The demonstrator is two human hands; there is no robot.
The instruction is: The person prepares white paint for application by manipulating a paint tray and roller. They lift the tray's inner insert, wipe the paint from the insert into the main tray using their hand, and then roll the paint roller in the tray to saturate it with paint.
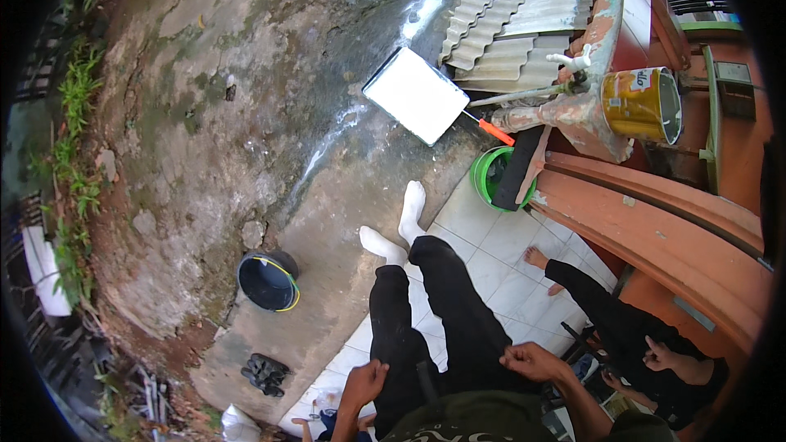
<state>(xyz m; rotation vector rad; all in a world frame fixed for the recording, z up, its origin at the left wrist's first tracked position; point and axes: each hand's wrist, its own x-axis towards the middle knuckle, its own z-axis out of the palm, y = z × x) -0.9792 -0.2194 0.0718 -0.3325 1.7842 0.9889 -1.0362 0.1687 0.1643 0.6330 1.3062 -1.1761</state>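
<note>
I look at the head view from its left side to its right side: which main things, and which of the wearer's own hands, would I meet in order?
Green plants → dark bucket with a yellow handle → left hand → right hand → yellow can.

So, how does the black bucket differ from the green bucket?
Colour: the black bucket is dark; the green bucket is bright.
Side: the black bucket is left of the white socks; the green bucket is right of them.
View: the black bucket's mouth shows whole; the green bucket's is partly hidden by a dark slab.
Both are open-topped.
</note>
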